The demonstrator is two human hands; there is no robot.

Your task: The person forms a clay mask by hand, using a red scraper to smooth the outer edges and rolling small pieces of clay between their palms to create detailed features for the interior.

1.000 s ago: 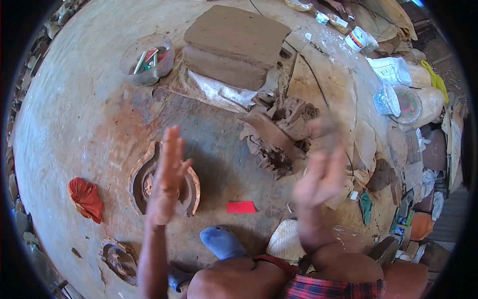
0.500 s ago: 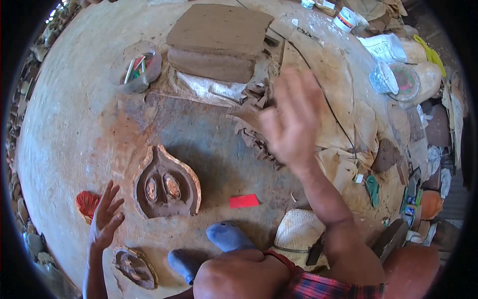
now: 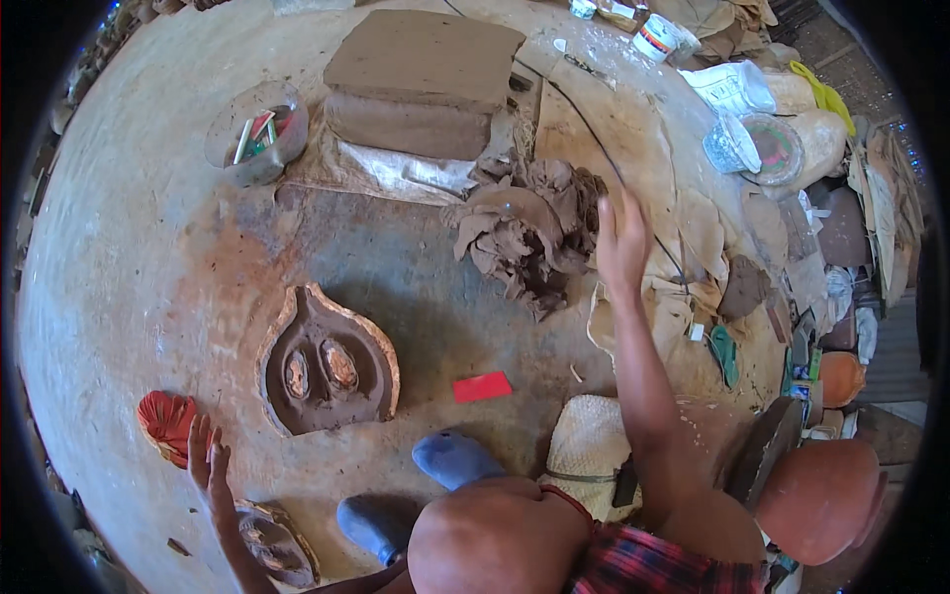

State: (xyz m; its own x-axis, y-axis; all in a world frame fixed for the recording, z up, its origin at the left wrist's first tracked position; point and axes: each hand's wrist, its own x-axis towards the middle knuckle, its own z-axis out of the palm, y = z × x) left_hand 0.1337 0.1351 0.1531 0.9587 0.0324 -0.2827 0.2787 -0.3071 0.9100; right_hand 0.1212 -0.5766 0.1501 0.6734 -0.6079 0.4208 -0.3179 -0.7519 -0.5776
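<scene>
My right hand (image 3: pixel 620 243) is stretched out with fingers apart, just right of a heap of torn brown clay scraps (image 3: pixel 526 231); it holds nothing. My left hand (image 3: pixel 205 458) rests low on the left with fingers spread, beside a red cloth (image 3: pixel 166 424) and above a small clay mould (image 3: pixel 277 543). Between the hands lies a leaf-shaped clay mould (image 3: pixel 327 362) with two oval hollows. A red card (image 3: pixel 482 386) lies on the ground to its right.
A big slab of clay (image 3: pixel 421 81) sits at the far side, with a clear bowl of tools (image 3: pixel 257 134) to its left. Bags, tubs and pots (image 3: pixel 752 139) crowd the right. My blue shoes (image 3: pixel 450 457) and a woven mat (image 3: pixel 591 441) are near my knee.
My right hand swung from in front of me out to the right of the clay heap. My left hand dropped from above the leaf mould to the ground by the red cloth.
</scene>
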